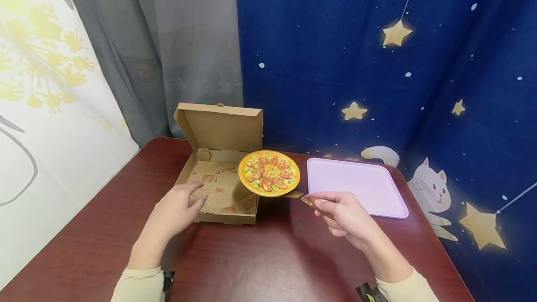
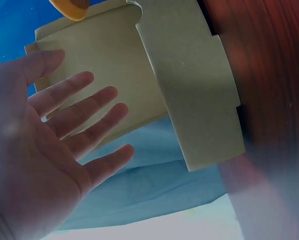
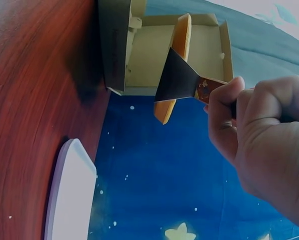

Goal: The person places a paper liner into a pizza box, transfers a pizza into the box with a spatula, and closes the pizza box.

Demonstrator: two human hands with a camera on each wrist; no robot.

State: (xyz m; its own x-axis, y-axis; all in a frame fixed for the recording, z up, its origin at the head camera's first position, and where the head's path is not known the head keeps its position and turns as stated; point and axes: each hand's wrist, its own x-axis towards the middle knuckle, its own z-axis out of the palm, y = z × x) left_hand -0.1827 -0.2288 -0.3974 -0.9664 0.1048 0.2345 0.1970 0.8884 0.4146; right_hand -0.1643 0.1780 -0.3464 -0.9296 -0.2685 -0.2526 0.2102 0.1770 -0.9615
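Note:
A round toy pizza (image 1: 269, 173) with a yellow crust rests on the flat blade of a spatula (image 3: 177, 80), lifted above the table. My right hand (image 1: 346, 216) grips the spatula's patterned handle (image 1: 309, 200), fingers curled round it. In the head view the pizza overlaps the right side of an open cardboard pizza box (image 1: 209, 192), whose inside is lined with newsprint-patterned paper. Over the box's front left edge hovers my left hand (image 1: 178, 209), holding nothing. Its fingers are spread and relaxed in the left wrist view.
A light purple tray (image 1: 352, 183) lies on the dark red table (image 1: 268, 255) to the right. The box lid (image 1: 226, 127) stands raised at the back. Behind the table hang a grey curtain (image 1: 201, 36) and a blue one with stars (image 1: 310, 59).

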